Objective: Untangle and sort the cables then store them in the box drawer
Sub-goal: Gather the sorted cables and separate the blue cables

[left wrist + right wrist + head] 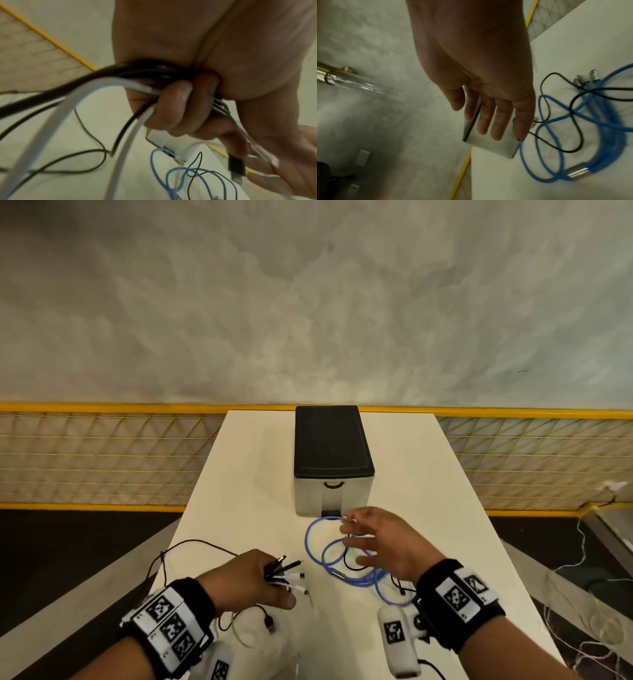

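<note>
Left hand (255,578) is fisted round a bundle (286,573) of black and white cable ends, plugs fanning out toward the box (334,460). Right hand (380,546) has fingers spread and holds nothing; it hovers over the blue cable (323,556), which lies in loose loops on the table (246,474) just in front of the box. A thin black lead (576,119) crosses through the blue loops. Drawer looks closed.

Handling, as a guess: all cables are light and floppy, so they'll snag on each other rather than resist. Blue one looks thicker and springy, likely to uncoil if grabbed at one strand. Best to take it by the metal plug (577,172) or pinch the whole stack of loops, and lift the black lead clear first.

Head view gives the layout and the box handle. Left wrist view shows the fingers (173,102) actually wrapped on the cords and slack trailing off the table. Right wrist view shows the empty palm and a cluster of small connectors beyond the blue coil that the head view hides.
</note>
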Tool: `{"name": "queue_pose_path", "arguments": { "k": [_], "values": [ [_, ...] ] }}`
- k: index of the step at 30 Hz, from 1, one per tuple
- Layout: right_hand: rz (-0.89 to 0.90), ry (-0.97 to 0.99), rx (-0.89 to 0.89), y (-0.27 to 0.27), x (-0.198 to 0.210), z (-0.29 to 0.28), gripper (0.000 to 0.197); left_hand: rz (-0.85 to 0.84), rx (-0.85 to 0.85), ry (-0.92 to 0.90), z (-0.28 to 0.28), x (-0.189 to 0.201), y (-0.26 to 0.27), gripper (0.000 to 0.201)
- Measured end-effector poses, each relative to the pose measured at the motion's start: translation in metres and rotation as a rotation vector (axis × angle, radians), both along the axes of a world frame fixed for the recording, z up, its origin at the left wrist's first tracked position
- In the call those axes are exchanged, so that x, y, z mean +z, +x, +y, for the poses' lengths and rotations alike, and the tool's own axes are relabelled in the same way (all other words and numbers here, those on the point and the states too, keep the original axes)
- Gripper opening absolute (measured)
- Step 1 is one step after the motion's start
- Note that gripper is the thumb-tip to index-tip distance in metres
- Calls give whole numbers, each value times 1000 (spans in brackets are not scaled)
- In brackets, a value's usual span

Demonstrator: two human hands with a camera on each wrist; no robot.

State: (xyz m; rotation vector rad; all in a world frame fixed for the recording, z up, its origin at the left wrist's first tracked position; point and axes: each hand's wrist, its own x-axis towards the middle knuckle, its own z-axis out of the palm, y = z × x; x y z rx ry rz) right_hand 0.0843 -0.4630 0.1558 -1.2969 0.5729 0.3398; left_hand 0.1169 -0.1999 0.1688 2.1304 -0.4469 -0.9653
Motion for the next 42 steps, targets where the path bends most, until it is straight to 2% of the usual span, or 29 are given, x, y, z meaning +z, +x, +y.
{"name": "queue_pose_path", "arguments": {
  "k": [3, 7, 10, 12, 16, 20, 24, 28, 30, 34, 39, 42],
  "values": [
    [0, -94, -89, -6, -10, -8, 20, -80, 94, -16, 2, 1, 7, 32],
    [-68, -281, -284, -5, -9, -36, 17, 56, 366, -212, 3, 0, 16, 40],
    [-155, -452, -281, 5, -8, -41, 13, 117, 443, -370, -1, 5, 16, 46],
    [-236, -592, -173, 18, -10, -32, 14, 150, 482, -440, -4, 7, 15, 51],
    [-345, -883, 248, 47, -28, 12, 19, 184, 560, -493, -13, 12, 13, 54],
    [-297, -1061, 491, 76, -64, 52, 24, 192, 615, -466, -16, 13, 17, 51],
    [-177, -1118, 540, 88, -107, 64, 28, 212, 609, -394, -11, 9, 17, 50],
    [-44, -1223, 633, 103, -120, 60, 36, 242, 577, -342, -6, 4, 11, 48],
    [-23, -1319, 744, 111, -129, 55, 41, 247, 567, -330, -3, -1, 8, 50],
    [-22, -1352, 829, 113, -141, 60, 34, 257, 570, -328, 1, -12, 8, 51],
    [40, -1411, 805, 98, -139, 70, 33, 259, 590, -332, 2, -22, 15, 52],
    [33, -1327, 721, 83, -146, 74, 29, 289, 658, -378, -2, -22, 20, 53]
  ]
}}
